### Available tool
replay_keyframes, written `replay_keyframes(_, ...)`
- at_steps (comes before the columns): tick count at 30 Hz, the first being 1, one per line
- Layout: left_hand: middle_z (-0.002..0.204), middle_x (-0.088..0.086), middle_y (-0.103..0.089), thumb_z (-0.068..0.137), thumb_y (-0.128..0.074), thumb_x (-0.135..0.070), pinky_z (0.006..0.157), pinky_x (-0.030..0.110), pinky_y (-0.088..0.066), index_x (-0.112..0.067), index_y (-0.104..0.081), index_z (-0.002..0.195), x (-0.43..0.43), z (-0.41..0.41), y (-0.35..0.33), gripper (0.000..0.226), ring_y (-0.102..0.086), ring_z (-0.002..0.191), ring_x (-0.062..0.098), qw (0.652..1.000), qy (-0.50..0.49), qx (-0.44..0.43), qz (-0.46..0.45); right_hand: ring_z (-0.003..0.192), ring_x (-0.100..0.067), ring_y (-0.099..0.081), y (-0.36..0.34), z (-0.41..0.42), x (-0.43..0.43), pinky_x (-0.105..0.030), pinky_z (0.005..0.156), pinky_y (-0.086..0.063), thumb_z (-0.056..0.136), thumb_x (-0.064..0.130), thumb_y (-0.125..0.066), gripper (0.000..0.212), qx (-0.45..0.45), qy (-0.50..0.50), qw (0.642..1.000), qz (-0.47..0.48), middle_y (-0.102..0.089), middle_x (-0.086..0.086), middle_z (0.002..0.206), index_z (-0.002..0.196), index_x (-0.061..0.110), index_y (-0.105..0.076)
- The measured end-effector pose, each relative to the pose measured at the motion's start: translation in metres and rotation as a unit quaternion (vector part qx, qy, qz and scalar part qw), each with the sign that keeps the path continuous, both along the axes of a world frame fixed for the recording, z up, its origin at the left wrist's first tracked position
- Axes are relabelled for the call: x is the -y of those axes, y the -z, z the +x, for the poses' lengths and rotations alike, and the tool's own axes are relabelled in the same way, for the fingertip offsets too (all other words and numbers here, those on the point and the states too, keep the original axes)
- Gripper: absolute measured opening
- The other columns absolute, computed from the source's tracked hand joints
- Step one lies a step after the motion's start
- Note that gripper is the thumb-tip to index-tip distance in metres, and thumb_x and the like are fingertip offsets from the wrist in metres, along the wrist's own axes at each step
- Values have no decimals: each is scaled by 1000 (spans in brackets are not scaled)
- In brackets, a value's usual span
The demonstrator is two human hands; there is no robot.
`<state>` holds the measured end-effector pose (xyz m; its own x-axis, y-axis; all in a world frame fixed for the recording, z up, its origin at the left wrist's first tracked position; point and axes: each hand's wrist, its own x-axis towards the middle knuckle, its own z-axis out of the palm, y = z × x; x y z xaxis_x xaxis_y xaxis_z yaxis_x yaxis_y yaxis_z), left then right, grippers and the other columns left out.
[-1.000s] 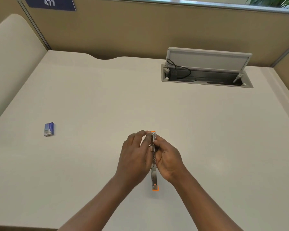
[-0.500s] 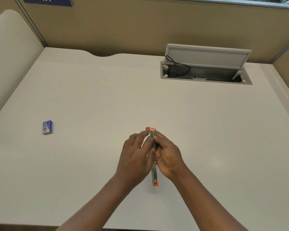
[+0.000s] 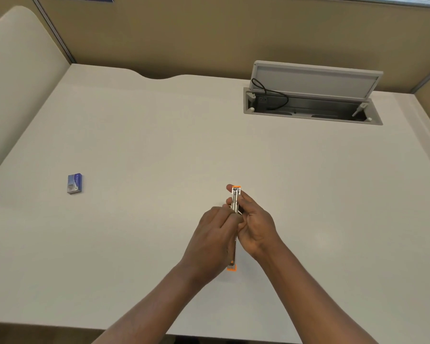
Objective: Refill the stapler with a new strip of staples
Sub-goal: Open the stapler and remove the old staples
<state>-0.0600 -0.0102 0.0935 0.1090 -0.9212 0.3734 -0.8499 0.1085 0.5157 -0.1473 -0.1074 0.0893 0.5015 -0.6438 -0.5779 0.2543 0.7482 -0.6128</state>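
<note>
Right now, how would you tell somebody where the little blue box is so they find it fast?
Look at the big cream desk with the open grey cable hatch at its back right. Go left, far from the left hand and right hand holding the stapler. The small blue box lies there alone, the only blue thing on the desk.

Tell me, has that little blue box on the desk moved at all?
No. The blue box lies just as far left of the open cable hatch as before; only the camera view shifted slightly.
</note>
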Motion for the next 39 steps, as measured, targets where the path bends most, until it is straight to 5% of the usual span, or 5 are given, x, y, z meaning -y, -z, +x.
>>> replay_keyframes(9, 101, -13, -70, 94, -63, -24, 87, 20, -48, -21, -68, 106, 2, 3, 2, 13, -65, 99, 8, 945, -123, -302, -7, 64, -11, -64, 8, -8, -1, -26, 57, -50, 104, 26, -55, 24, -120, -25, 988, -96, -71, 0, 90, 121, 24, -71)
replay_keyframes(15, 116, 18, -73, 104, -41, -51, 104, 42, -49, -1, -65, 123, 48, 27, 19, 59, -68, 110, 30, 534, -209, -810, 120, 70, -9, -65, 5, -17, 1, -22, 53, -53, 98, 19, -59, 17, -264, -102, 905, -318, -72, 1, 96, 113, 26, -61)
replay_keyframes(20, 113, 21, -72, 102, -26, -64, 96, 43, -54, 4, -64, 123, 53, 20, 37, 80, -69, 105, 33, 414, -125, -891, 137, 90, -8, -59, 5, -19, 2, -22, 73, -51, 94, 7, -60, 38, -306, -228, 733, -563, -59, 1, 103, 128, 24, -64)
replay_keyframes(24, 137, 27, -61, 101, -21, -66, 95, 42, -56, 5, -61, 128, 53, 17, 46, 86, -64, 120, 36, 372, -74, -918, 120, 91, -10, -62, 4, -19, 1, -27, 75, -52, 93, 12, -68, 35, -343, -228, 671, -616, -61, 4, 104, 125, 26, -71)
replay_keyframes(39, 149, 28, -48, 90, -36, -79, 117, 46, -38, 7, -48, 143, 42, 20, 53, 102, -46, 135, 35, 371, -46, -925, 67, 90, -3, -62, 3, -17, -3, -17, 74, -46, 97, 6, -61, 15, -357, -132, 709, -593, -71, 4, 100, 107, 12, -70)
